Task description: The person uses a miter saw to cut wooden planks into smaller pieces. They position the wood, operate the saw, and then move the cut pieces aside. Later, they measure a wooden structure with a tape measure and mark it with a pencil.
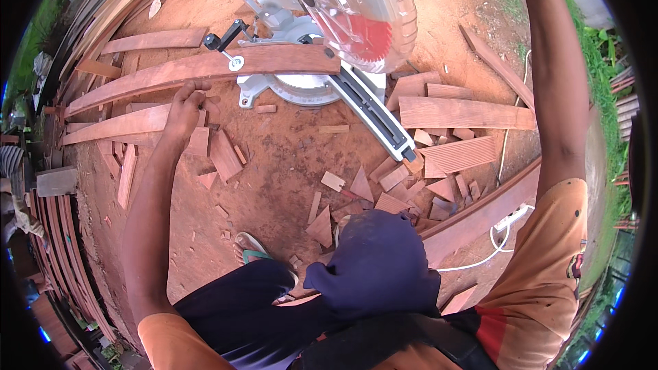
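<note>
A long reddish-brown wooden plank (274,60) lies across the base (305,92) of a mitre saw, its right end near the slotted arm. A clamp (236,62) presses on the plank's top. The red saw blade (367,38) shows through a clear guard (404,7), above and to the right of the plank's end. My left hand (184,108) is at the plank's near edge, left of the saw, holding nothing; its fingers are partly bent and apart. Whether it touches the wood I cannot tell. My right arm (558,75) reaches up to the top edge, where the hand is mostly cut off.
Wood offcuts (411,192) are scattered on the earth right of and below the saw. More planks (130,123) lie at the left. A trowel (156,5) is at the far left. A white cable (480,260) with a power strip (510,218) runs along a beam (486,205) at the right.
</note>
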A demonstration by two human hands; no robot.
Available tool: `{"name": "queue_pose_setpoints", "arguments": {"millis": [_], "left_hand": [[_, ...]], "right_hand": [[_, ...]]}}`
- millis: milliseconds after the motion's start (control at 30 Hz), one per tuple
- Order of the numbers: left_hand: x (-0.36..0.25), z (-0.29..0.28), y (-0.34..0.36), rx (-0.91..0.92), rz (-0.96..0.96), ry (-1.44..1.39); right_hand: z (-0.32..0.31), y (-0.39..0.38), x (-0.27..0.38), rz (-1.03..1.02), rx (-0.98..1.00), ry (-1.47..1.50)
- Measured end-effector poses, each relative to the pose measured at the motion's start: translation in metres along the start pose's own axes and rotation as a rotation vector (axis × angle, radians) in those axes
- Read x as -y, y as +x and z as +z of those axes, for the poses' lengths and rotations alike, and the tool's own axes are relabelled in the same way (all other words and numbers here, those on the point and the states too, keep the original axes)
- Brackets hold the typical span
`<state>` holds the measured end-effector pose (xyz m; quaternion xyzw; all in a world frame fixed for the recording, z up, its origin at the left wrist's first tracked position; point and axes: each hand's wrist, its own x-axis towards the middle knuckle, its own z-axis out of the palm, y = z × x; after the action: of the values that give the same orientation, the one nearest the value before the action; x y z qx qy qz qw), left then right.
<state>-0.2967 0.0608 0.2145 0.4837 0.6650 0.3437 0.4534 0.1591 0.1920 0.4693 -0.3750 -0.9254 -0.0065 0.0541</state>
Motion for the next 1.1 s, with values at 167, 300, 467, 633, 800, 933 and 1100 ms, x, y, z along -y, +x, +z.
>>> {"name": "queue_pose_setpoints", "arguments": {"millis": [167,300,467,633,800,933,1100], "left_hand": [[0.058,0.016,0.012,-0.12,-0.116,-0.176],[0.101,0.029,0.017,-0.203,-0.171,-0.388],[0.111,0.046,0.038,-0.299,-0.262,-0.485],[0.13,0.059,0.055,-0.321,-0.26,-0.532],[0.13,0.08,0.062,-0.251,-0.285,-0.528],[0.131,0.093,0.063,-0.217,-0.262,-0.513],[0.118,0.112,0.063,-0.173,-0.226,-0.554]], "right_hand": [[0.087,-0.058,-0.007,-0.08,-0.159,-0.213],[0.116,-0.096,0.007,-0.036,-0.184,-0.079],[0.142,-0.133,0.018,0.045,-0.189,-0.057],[0.17,-0.156,0.023,0.113,-0.181,-0.019],[0.193,-0.161,0.026,0.091,-0.245,-0.032],[0.206,-0.164,0.027,0.094,-0.261,-0.051],[0.212,-0.17,0.023,0.105,-0.25,-0.012]]}}
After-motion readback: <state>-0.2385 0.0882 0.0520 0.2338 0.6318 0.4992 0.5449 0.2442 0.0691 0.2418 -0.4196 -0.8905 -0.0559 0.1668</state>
